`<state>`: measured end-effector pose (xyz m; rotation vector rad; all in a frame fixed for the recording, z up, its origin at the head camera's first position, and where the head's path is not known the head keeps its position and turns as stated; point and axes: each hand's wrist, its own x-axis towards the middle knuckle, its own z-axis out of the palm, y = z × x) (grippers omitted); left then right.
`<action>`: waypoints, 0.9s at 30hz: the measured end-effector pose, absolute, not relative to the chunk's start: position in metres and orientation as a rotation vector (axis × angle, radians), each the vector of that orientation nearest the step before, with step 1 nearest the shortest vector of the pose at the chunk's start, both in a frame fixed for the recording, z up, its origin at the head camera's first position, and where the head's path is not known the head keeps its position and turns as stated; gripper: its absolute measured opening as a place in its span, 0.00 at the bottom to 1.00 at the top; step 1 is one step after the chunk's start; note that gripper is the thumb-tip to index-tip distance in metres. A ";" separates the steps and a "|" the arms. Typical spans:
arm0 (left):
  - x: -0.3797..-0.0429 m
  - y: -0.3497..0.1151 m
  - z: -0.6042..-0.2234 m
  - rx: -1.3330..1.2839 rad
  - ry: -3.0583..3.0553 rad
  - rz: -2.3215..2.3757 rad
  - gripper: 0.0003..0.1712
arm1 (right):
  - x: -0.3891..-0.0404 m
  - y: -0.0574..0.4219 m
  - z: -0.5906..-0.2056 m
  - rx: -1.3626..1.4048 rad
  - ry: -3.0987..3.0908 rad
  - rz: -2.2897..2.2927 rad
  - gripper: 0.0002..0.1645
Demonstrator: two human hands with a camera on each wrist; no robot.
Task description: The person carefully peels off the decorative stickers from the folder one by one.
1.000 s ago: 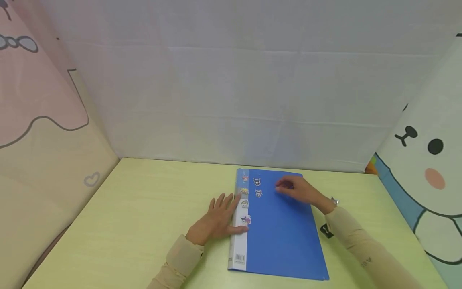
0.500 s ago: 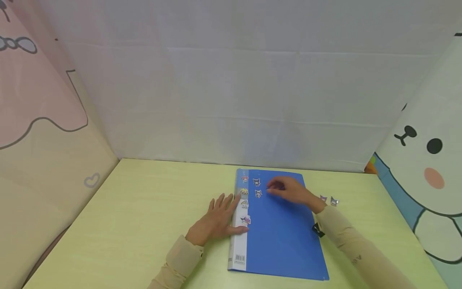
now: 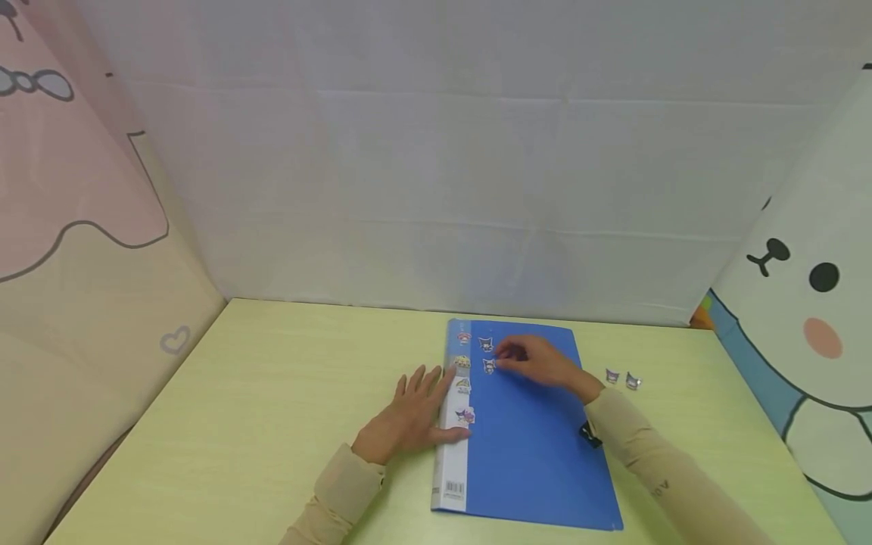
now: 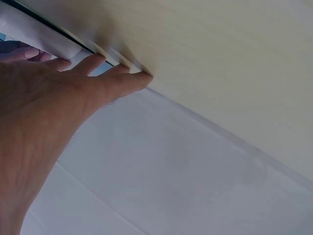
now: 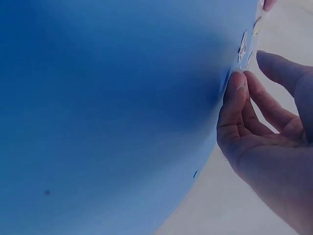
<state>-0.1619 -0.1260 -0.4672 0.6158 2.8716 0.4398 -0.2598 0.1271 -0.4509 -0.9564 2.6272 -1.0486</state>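
Observation:
A blue file folder with a pale spine lies on the table. Across that spine my left hand lies spread, holding the folder down, thumb at the cover's edge; its outstretched fingers show in the left wrist view. Over the upper cover is my right hand, loosely bent, fingertips right beside a cartoon sticker with a similar sticker just above. In the right wrist view the fingertips come close to the cover near stickers, and no object shows between them.
Several more stickers, such as a purple and pink one, run down the spine. Two loose stickers lie right of the folder on the pale yellow table. A white cloth wall stands behind, with printed curtains at both sides.
My right hand has moved left across the cover to the two stickers. Its arm has uncovered a loose sticker on the table. My left hand has stayed in place.

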 end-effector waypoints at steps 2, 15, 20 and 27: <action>-0.162 -0.126 -0.467 0.621 2.876 0.429 0.59 | -0.260 0.126 -0.451 -0.954 2.629 -1.041 0.14; -0.162 -0.125 -0.467 0.611 2.878 0.421 0.59 | -0.259 0.121 -0.453 -0.986 2.642 -1.028 0.10; -0.162 -0.126 -0.467 0.610 2.881 0.419 0.59 | -0.259 0.118 -0.454 -0.981 2.660 -1.044 0.07; -0.162 -0.125 -0.467 0.613 2.881 0.410 0.59 | -0.258 0.116 -0.457 -0.972 2.680 -1.076 0.03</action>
